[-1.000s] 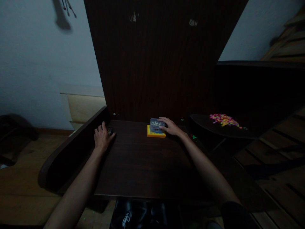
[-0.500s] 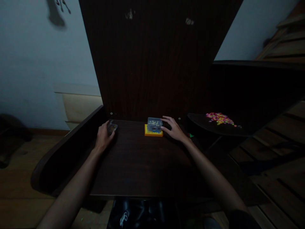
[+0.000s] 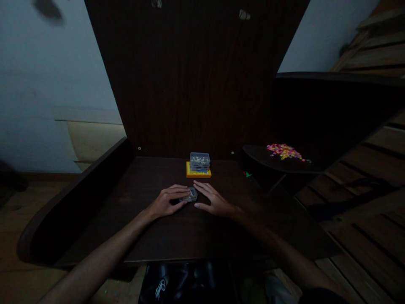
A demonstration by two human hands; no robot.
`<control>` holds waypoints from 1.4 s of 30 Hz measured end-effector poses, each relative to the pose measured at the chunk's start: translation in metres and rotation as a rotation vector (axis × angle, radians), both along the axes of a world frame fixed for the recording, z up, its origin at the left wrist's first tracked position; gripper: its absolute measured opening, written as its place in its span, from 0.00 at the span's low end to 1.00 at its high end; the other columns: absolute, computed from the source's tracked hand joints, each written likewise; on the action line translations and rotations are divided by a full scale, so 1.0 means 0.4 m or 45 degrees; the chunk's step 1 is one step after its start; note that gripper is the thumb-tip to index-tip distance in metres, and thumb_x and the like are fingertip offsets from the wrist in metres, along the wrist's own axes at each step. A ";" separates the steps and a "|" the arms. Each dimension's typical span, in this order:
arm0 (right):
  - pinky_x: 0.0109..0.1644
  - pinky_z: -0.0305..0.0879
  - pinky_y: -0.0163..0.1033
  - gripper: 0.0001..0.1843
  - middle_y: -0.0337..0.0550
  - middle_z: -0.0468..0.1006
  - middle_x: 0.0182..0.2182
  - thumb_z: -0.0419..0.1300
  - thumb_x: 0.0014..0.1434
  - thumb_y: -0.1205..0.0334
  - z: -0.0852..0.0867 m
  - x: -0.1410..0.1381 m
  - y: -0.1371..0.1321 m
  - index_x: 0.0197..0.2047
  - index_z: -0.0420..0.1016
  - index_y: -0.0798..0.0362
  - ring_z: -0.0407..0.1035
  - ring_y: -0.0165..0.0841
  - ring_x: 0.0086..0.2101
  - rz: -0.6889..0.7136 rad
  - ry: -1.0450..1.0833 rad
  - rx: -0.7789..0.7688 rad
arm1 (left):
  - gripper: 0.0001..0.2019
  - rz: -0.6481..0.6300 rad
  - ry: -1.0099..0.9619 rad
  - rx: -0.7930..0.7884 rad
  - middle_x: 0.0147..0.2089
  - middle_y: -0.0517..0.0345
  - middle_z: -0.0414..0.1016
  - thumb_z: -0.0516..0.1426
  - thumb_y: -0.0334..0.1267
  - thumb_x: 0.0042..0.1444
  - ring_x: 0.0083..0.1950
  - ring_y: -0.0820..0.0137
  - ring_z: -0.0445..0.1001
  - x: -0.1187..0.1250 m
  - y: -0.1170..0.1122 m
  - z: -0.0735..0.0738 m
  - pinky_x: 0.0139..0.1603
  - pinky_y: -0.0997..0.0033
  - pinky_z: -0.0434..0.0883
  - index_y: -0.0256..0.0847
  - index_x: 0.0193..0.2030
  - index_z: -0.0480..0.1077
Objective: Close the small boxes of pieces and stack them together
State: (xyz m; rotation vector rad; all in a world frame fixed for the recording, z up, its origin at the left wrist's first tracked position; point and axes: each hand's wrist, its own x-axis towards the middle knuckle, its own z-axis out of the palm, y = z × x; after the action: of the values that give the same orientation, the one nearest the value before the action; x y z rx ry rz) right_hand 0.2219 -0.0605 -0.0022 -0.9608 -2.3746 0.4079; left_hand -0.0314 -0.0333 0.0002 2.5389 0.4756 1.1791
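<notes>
My left hand (image 3: 168, 201) grips a small clear plastic box (image 3: 192, 195) over the middle of the dark desk, thumb in front and fingers over its top. Small light bits show inside the box. Close to the box's right side is my right hand (image 3: 212, 200), fingers and thumb apart, holding nothing. Behind both hands, a stack of clear plastic boxes (image 3: 200, 159) with small pale pieces inside rests on a yellow block (image 3: 198, 175).
A pile of small pink, red and yellow pieces (image 3: 284, 151) lies on a dark side shelf at the right. A small green and red item (image 3: 248, 174) is near the desk's right back. A raised side panel (image 3: 76, 198) borders the left.
My left hand has brought the small clear box from the desk's left back to the middle. My right hand has left the stack's side and moved nearer, beside that box.
</notes>
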 end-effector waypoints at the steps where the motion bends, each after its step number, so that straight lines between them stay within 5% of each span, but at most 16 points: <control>1: 0.67 0.56 0.58 0.38 0.53 0.57 0.69 0.61 0.63 0.49 -0.013 -0.003 -0.001 0.72 0.53 0.46 0.54 0.45 0.66 0.014 -0.019 -0.019 | 0.14 -0.037 0.009 -0.017 0.51 0.50 0.80 0.60 0.35 0.61 0.55 0.62 0.77 0.004 -0.002 -0.006 0.55 0.57 0.77 0.43 0.53 0.77; 8: 0.62 0.67 0.55 0.30 0.54 0.67 0.63 0.56 0.67 0.56 -0.056 -0.017 -0.004 0.69 0.59 0.51 0.63 0.43 0.60 0.137 0.039 0.099 | 0.19 -0.136 0.154 -0.075 0.57 0.49 0.76 0.60 0.34 0.61 0.61 0.60 0.72 0.004 -0.004 -0.040 0.66 0.51 0.68 0.42 0.60 0.72; 16: 0.62 0.67 0.54 0.28 0.55 0.68 0.63 0.57 0.66 0.60 -0.090 -0.017 0.004 0.68 0.62 0.52 0.61 0.43 0.63 0.160 0.059 0.250 | 0.22 -0.162 0.333 0.125 0.61 0.49 0.72 0.53 0.31 0.66 0.68 0.62 0.63 -0.004 -0.008 -0.039 0.69 0.50 0.63 0.42 0.66 0.65; 26: 0.62 0.66 0.55 0.29 0.54 0.69 0.62 0.57 0.66 0.58 -0.072 -0.018 -0.007 0.68 0.60 0.50 0.63 0.43 0.61 0.104 0.061 0.171 | 0.21 -0.144 0.279 0.169 0.60 0.50 0.73 0.53 0.32 0.66 0.66 0.63 0.66 -0.002 -0.007 -0.051 0.68 0.51 0.65 0.43 0.65 0.66; 30: 0.62 0.65 0.54 0.28 0.54 0.72 0.58 0.59 0.65 0.57 -0.038 -0.017 -0.012 0.67 0.62 0.50 0.66 0.43 0.58 0.027 0.079 0.102 | 0.21 -0.042 0.130 0.238 0.61 0.49 0.73 0.56 0.34 0.65 0.64 0.63 0.70 0.000 -0.011 -0.046 0.65 0.56 0.70 0.42 0.65 0.66; 34: 0.63 0.63 0.55 0.22 0.51 0.72 0.57 0.58 0.65 0.59 0.034 0.002 0.010 0.62 0.67 0.48 0.65 0.42 0.58 -0.063 0.123 0.159 | 0.24 0.229 0.019 0.184 0.63 0.46 0.71 0.57 0.37 0.64 0.63 0.61 0.71 -0.004 -0.008 -0.031 0.63 0.55 0.72 0.41 0.67 0.62; 42: 0.64 0.60 0.56 0.17 0.49 0.73 0.58 0.57 0.65 0.57 0.183 0.066 0.165 0.56 0.72 0.48 0.65 0.42 0.58 -0.293 0.199 0.324 | 0.14 0.350 0.228 0.021 0.54 0.46 0.78 0.53 0.37 0.64 0.56 0.61 0.75 -0.004 0.020 -0.055 0.58 0.56 0.75 0.39 0.51 0.76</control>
State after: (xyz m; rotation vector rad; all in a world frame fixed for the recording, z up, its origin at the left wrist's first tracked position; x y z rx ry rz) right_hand 0.2483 0.0056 0.0712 -1.0267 -2.0858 0.0861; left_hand -0.0331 -0.0252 -0.0217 2.6689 0.8861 1.0475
